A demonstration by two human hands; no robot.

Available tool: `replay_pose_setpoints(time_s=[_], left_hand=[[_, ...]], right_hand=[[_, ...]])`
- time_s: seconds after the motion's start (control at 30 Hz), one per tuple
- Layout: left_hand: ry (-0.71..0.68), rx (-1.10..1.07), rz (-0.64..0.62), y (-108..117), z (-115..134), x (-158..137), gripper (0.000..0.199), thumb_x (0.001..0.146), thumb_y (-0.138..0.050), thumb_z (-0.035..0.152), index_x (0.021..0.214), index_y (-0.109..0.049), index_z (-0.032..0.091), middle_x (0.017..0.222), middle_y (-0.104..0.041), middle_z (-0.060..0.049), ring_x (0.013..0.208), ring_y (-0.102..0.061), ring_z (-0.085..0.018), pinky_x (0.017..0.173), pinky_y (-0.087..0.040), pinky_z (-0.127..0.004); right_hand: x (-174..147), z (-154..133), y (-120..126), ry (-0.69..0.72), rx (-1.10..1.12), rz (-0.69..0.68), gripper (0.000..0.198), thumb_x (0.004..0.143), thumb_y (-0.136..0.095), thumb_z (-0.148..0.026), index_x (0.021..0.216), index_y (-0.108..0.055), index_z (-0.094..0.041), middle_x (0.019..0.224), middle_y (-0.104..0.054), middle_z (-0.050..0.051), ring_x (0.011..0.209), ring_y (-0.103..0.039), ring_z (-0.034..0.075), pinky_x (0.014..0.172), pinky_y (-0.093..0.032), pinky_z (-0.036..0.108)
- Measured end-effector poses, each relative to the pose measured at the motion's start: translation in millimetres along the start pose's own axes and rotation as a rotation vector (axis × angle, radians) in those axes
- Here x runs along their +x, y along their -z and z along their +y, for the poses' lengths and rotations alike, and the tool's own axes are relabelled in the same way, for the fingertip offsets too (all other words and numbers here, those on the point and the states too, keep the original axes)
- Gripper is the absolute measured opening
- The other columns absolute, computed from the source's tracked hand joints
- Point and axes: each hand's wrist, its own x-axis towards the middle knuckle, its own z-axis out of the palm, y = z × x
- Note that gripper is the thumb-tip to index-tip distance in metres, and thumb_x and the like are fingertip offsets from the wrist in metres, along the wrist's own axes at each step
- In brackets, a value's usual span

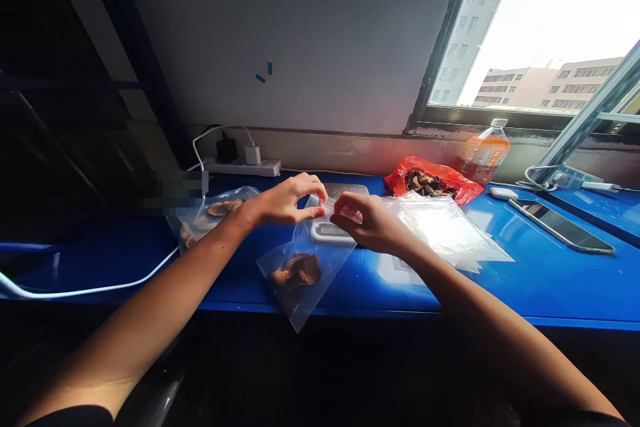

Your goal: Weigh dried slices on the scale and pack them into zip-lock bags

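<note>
Between my two hands hangs a clear zip bag (327, 273) with brown dried slices (300, 271) in its lower part. My left hand (293, 200) pinches the bag's top edge between thumb and fingers. At the same edge my right hand (367, 219) grips with its fingers curled, close beside the left. The bag hangs tilted, its lowest corner over the table's front edge. Partly hidden behind the bag and hands is a small scale (333, 232) with a white front and a metal plate. Left of it lies another clear bag (205, 215) with similar slices.
To the right lies a stack of clear bags (445, 230). Behind it are an open red bag (400, 177) of dark dried pieces and an orange-labelled bottle (486, 152). A phone (563, 225) rests on the blue table (530, 287). A power strip (267, 167) and white cable (125, 285) are left.
</note>
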Motion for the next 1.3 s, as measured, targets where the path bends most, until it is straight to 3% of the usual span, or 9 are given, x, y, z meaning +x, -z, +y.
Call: replay_pose_setpoints(time_s=[0.17,0.27,0.53,0.63,0.77,0.87,0.97,1.1,1.3], left_hand=[[0.108,0.015,0.012,11.1,-19.1,-4.2,0.028,0.082,-0.058,0.045,0.086,-0.063,0.018,0.092,-0.064,-0.004,0.086,-0.058,-0.020,0.076,-0.046,-0.031],[0.190,-0.177,0.011,25.7,-20.3,-10.1,0.026,0.084,-0.055,0.042,0.083,-0.063,0.018,0.087,-0.065,-0.004,0.082,-0.059,-0.019,0.074,-0.046,-0.031],[-0.035,-0.690,-0.187,35.1,20.6,-17.1,0.019,0.086,-0.061,0.034,0.083,-0.068,0.016,0.080,-0.066,-0.006,0.076,-0.059,-0.017,0.072,-0.049,-0.031],[-0.036,-0.761,0.013,35.1,18.0,-22.6,0.017,0.082,-0.067,0.035,0.079,-0.067,0.018,0.075,-0.064,-0.002,0.072,-0.058,-0.015,0.069,-0.050,-0.031],[-0.121,-0.866,0.493,49.9,4.0,-35.4,0.028,0.072,-0.077,0.042,0.068,-0.058,0.021,0.070,-0.058,0.004,0.072,-0.058,-0.012,0.071,-0.052,-0.029],[-0.075,-0.887,0.808,61.2,3.2,-39.9,0.032,0.067,-0.079,0.046,0.071,-0.055,0.024,0.079,-0.062,0.007,0.100,-0.060,-0.018,0.081,-0.053,-0.033],[-0.032,-0.861,0.929,62.0,9.7,-37.2,0.033,0.064,-0.080,0.045,0.073,-0.054,0.025,0.087,-0.065,0.008,0.120,-0.053,-0.021,0.086,-0.053,-0.034],[-0.048,-0.906,0.846,51.8,11.9,-31.8,0.030,0.067,-0.081,0.041,0.072,-0.057,0.024,0.090,-0.068,0.009,0.120,-0.057,-0.020,0.091,-0.053,-0.033],[-0.009,-0.595,0.552,40.6,-0.1,-29.6,0.011,0.083,-0.069,0.030,0.085,-0.067,0.020,0.099,-0.074,-0.002,0.104,-0.066,-0.021,0.096,-0.051,-0.044]], right_hand=[[2.7,-1.6,7.6,-0.013,0.120,0.062,0.036,0.080,-0.062,-0.049,0.063,-0.054,-0.018,0.061,-0.052,-0.001,0.058,-0.043,0.011,0.054,-0.030,0.024],[4.6,-1.2,15.9,-0.093,0.221,0.134,0.043,0.080,-0.061,-0.056,0.062,-0.052,-0.018,0.060,-0.048,-0.002,0.057,-0.041,0.010,0.053,-0.029,0.024],[9.2,10.1,26.2,-0.199,0.711,0.154,0.038,0.074,-0.068,-0.054,0.074,-0.050,-0.019,0.065,-0.051,-0.004,0.060,-0.047,0.009,0.058,-0.037,0.023],[12.0,17.6,23.6,-0.266,0.787,0.125,0.043,0.077,-0.060,-0.063,0.086,-0.053,-0.021,0.070,-0.055,-0.004,0.063,-0.051,0.010,0.059,-0.040,0.024],[13.5,22.5,16.8,-0.264,0.834,-0.009,0.048,0.085,-0.043,-0.066,0.094,-0.056,-0.020,0.072,-0.056,-0.001,0.065,-0.054,0.012,0.061,-0.043,0.027],[7.6,9.5,2.6,-0.201,0.633,-0.132,0.032,0.083,-0.057,-0.050,0.096,-0.058,-0.021,0.074,-0.057,-0.001,0.069,-0.055,0.013,0.066,-0.045,0.028],[0.1,-11.8,-18.8,-0.123,0.581,-0.241,0.042,0.075,-0.070,-0.039,0.110,-0.053,-0.025,0.094,-0.061,0.002,0.082,-0.058,0.015,0.071,-0.048,0.030],[1.2,-25.0,-34.8,-0.103,0.958,-0.090,0.046,0.077,-0.066,-0.051,0.110,-0.043,-0.029,0.124,-0.054,0.006,0.102,-0.060,0.020,0.074,-0.053,0.033],[5.0,-12.5,-0.5,-0.209,0.999,0.407,0.039,0.079,-0.064,-0.052,0.101,-0.043,-0.027,0.088,-0.063,0.002,0.067,-0.062,0.016,0.052,-0.051,0.030]])
